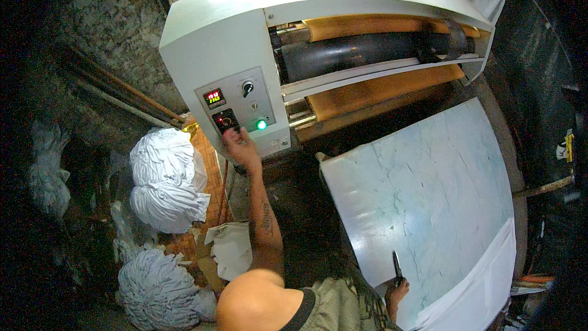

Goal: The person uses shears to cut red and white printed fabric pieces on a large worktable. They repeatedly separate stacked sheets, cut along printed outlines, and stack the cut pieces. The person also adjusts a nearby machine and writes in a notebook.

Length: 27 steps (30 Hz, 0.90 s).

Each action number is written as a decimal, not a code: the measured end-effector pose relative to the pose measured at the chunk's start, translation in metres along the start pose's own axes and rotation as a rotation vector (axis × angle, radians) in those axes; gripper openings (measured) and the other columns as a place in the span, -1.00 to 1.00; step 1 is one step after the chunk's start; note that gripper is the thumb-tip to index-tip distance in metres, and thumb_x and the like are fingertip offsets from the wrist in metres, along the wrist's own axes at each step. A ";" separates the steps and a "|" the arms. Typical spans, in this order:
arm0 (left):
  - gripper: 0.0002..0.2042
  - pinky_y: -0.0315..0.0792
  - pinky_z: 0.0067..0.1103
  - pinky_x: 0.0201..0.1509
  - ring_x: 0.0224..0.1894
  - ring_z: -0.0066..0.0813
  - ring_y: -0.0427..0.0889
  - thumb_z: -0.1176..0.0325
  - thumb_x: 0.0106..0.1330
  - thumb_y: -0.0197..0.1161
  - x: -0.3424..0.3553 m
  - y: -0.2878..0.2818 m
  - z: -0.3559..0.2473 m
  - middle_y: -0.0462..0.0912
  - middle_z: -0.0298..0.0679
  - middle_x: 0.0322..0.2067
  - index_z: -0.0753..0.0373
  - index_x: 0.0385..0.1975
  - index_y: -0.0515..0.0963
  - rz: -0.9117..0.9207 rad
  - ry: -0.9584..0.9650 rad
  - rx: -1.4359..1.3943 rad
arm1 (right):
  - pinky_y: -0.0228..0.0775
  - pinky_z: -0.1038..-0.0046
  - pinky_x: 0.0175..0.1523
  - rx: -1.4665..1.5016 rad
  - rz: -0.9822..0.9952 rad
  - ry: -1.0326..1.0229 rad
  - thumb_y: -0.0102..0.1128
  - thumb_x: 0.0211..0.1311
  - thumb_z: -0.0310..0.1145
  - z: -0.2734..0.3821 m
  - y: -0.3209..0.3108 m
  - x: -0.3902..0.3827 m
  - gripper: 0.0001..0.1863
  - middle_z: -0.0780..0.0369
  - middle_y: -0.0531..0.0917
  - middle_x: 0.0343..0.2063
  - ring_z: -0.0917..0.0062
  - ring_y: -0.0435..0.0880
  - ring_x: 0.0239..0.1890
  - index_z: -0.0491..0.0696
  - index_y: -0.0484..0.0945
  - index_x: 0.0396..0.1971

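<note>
My left hand (243, 149) reaches up to the control panel (253, 86) of a large white roller machine (217, 34). Its slightly blurred fingertips are apart, at the lower edge of a black dial unit (226, 121), and no object shows in them. Down at the right, my right hand (397, 293) is closed around a dark, narrow, pointed tool (397, 263), perhaps scissors or a knife. That hand is at the near left edge of a pale marbled tabletop (422, 190), with the tool's tip over the surface.
A lit display (214, 98), a switch (247, 88) and a green light (262, 125) are on the panel. A dark roller (361, 55) and orange-brown fabric (386, 92) span the machine. Bundled white cloth (165, 175) and greyish cloth (160, 288) lie left. White fabric (478, 282) covers the table's near right.
</note>
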<state>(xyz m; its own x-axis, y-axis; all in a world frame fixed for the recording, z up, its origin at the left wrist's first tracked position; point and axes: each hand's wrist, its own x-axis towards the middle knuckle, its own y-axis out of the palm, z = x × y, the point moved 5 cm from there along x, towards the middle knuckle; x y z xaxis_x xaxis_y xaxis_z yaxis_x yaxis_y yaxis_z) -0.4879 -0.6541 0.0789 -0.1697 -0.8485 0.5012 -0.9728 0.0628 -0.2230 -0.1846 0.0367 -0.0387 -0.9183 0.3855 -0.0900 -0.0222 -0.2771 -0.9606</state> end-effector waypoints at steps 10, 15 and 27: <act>-0.81 0.51 -0.54 -0.26 -0.39 -0.45 0.59 0.35 0.16 0.38 0.038 -0.016 0.005 0.63 -0.23 -0.44 0.30 -0.34 0.56 -0.064 -0.016 -0.090 | 0.24 0.13 -0.09 -0.105 -0.001 0.097 0.18 -0.05 -0.40 -0.016 0.012 0.001 -0.63 0.10 0.48 -0.25 0.11 0.42 -0.15 -0.11 0.42 -0.16; -0.78 0.46 -0.46 -0.30 -0.43 -0.32 0.61 0.29 0.23 0.31 0.036 -0.012 0.010 0.65 -0.16 -0.45 0.33 -0.30 0.55 -0.074 -0.001 -0.123 | 0.25 0.06 -0.11 -0.128 0.126 0.111 0.18 -0.10 -0.54 -0.021 0.017 0.005 -0.45 -0.04 0.41 -0.13 -0.02 0.39 -0.17 -0.16 0.35 0.02; -0.80 0.54 -0.55 -0.26 -0.38 -0.36 0.64 0.38 0.23 0.29 0.039 -0.015 0.006 0.64 -0.14 -0.36 0.36 -0.25 0.54 -0.010 -0.005 -0.087 | 0.19 0.11 -0.13 -0.067 0.022 0.133 0.09 -0.10 -0.53 -0.010 0.008 0.002 -0.56 0.00 0.42 -0.26 0.00 0.38 -0.21 -0.13 0.35 -0.09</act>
<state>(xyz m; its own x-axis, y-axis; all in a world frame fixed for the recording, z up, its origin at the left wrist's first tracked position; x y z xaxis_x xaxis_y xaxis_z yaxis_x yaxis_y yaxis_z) -0.4788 -0.6912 0.0966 -0.1593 -0.8520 0.4987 -0.9845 0.0993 -0.1447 -0.1824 0.0438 -0.0493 -0.8575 0.4947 -0.1410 0.0279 -0.2289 -0.9730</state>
